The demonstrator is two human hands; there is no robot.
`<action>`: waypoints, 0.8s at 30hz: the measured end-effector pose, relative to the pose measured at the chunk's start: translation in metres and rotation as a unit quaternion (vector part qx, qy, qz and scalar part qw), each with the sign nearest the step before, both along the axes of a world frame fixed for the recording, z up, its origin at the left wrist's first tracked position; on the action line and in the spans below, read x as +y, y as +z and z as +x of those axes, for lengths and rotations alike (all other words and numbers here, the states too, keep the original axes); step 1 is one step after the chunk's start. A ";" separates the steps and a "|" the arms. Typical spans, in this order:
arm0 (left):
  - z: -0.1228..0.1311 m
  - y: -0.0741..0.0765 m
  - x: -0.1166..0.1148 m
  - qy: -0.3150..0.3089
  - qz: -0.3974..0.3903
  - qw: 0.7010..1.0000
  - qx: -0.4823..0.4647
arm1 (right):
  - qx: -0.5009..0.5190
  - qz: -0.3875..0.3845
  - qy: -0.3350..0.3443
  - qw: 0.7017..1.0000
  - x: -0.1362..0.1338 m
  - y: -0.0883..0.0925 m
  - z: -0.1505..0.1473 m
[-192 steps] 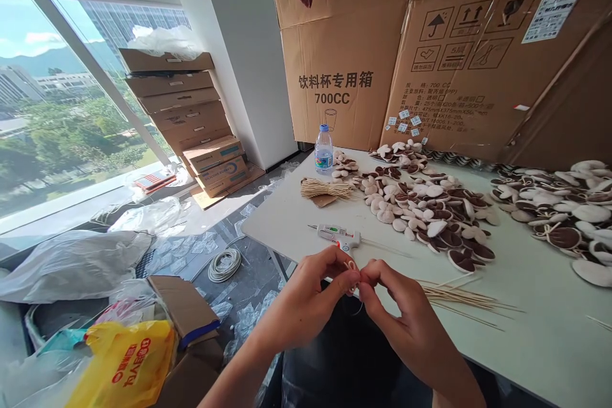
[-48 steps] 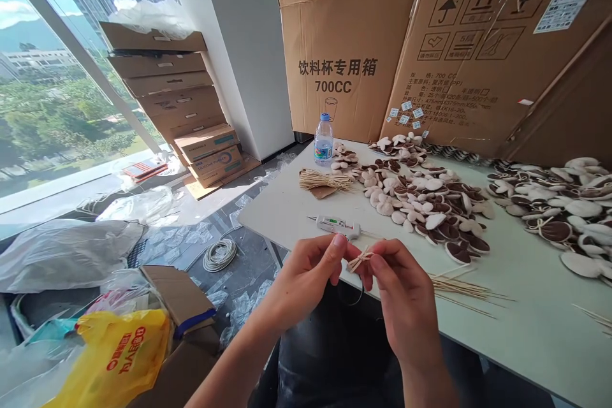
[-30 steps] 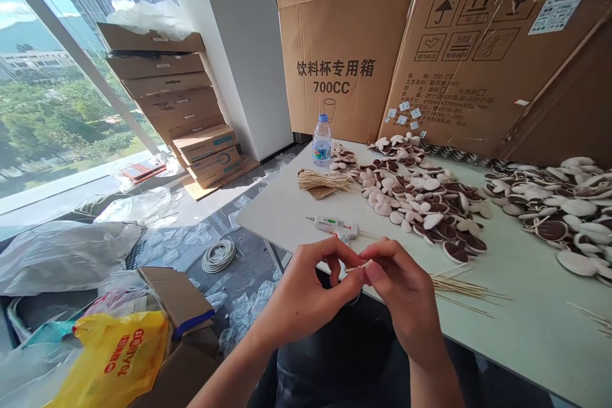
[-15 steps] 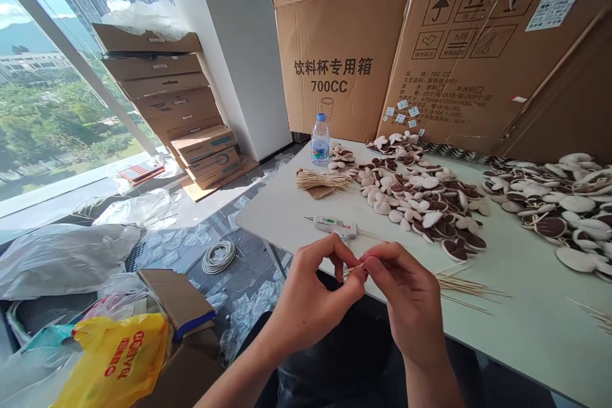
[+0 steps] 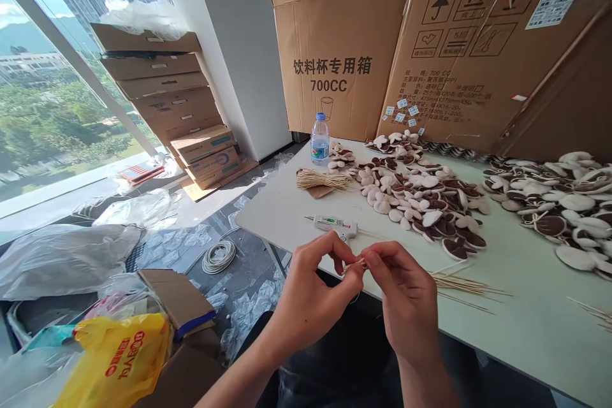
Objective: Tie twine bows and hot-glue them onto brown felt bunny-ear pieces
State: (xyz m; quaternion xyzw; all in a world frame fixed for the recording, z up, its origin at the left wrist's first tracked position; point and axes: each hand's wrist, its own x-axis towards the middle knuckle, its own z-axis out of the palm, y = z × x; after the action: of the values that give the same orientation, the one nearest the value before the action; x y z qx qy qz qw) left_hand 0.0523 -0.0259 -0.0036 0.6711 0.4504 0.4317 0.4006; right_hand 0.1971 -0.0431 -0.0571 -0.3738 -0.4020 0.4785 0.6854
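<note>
Above the table's near edge, my left hand [image 5: 313, 290] and my right hand [image 5: 406, 296] meet fingertip to fingertip. Both pinch a thin pale strand [image 5: 354, 266]; the fingers cover most of it, so whether it is cord or stick is unclear. Just beyond them lies a white glue gun [image 5: 335, 225], its nozzle toward the left. Loose thin wooden sticks [image 5: 471, 285] rest on the table right of my right hand. A pile of brown-and-white plush pieces [image 5: 425, 194] spreads out farther back.
A water bottle [image 5: 320, 140] and a bundle of sticks [image 5: 322, 180] stand toward the back of the white table [image 5: 277, 204]. More plush pieces [image 5: 568, 204] are heaped at right. Large cardboard boxes [image 5: 339, 32] rise behind. On the left floor sit a yellow bag [image 5: 119, 357] and coiled cable [image 5: 218, 258].
My right hand has shifted slightly left and its fingertips have adjusted on the strand. My left hand stays almost in place, and the things on the table have not moved.
</note>
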 end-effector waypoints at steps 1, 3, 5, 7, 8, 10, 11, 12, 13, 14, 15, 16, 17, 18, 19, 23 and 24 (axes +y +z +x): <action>0.000 0.000 0.000 0.001 0.001 1.000 0.000 | 0.002 -0.001 -0.001 1.000 0.000 0.000 -0.001; 0.000 0.000 0.000 0.002 0.004 1.000 0.002 | 0.006 -0.004 -0.004 1.000 0.002 -0.001 -0.002; -0.001 0.000 0.000 0.005 0.006 1.000 0.004 | 0.006 -0.005 -0.006 1.000 0.003 -0.001 -0.003; -0.002 0.000 0.000 0.006 0.005 1.000 0.006 | -0.008 -0.002 -0.008 1.000 0.003 0.000 -0.003; -0.002 0.000 -0.001 0.005 0.003 1.000 0.008 | -0.019 0.000 -0.011 1.000 0.002 0.001 -0.002; -0.004 0.001 -0.001 0.005 -0.002 1.000 0.011 | -0.046 0.008 -0.025 0.999 0.001 0.002 0.000; -0.004 0.002 -0.001 0.007 -0.005 1.000 0.012 | -0.061 0.012 -0.034 0.997 0.001 0.003 0.001; -0.004 0.003 -0.001 0.009 -0.009 1.000 0.013 | -0.076 0.017 -0.044 0.996 0.000 0.003 0.002; -0.005 0.004 0.000 0.009 -0.011 1.000 0.015 | -0.090 0.022 -0.053 0.994 0.000 0.003 0.003; -0.006 0.005 0.000 0.006 -0.012 1.000 0.016 | -0.102 0.027 -0.062 0.993 0.000 0.003 0.005; -0.006 0.006 0.001 -0.003 -0.012 1.000 0.016 | -0.110 0.031 -0.070 0.991 0.000 0.003 0.006; -0.007 0.007 0.002 -0.015 -0.011 1.000 0.013 | -0.115 0.035 -0.077 0.990 0.001 0.003 0.007; -0.008 0.007 0.004 -0.028 -0.011 1.000 0.009 | -0.118 0.040 -0.083 0.989 0.002 0.002 0.008; -0.009 0.007 0.005 -0.040 -0.012 0.999 0.004 | -0.122 0.045 -0.087 0.988 0.002 0.002 0.009; -0.010 0.007 0.006 -0.049 -0.014 0.999 -0.001 | -0.128 0.050 -0.089 0.986 0.003 0.001 0.009; -0.014 0.006 0.007 -0.056 -0.028 0.998 0.002 | -0.159 0.079 -0.096 0.979 0.006 0.001 0.010; -0.014 0.005 0.007 -0.055 -0.032 0.998 0.006 | -0.165 0.087 -0.097 0.978 0.006 0.001 0.010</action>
State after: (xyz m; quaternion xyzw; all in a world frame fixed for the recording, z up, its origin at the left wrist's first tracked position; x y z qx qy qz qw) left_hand 0.0383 -0.0191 0.0014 0.6846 0.4286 0.3899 0.4423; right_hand 0.2075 -0.0370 -0.0564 -0.4233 -0.5118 0.3047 0.6827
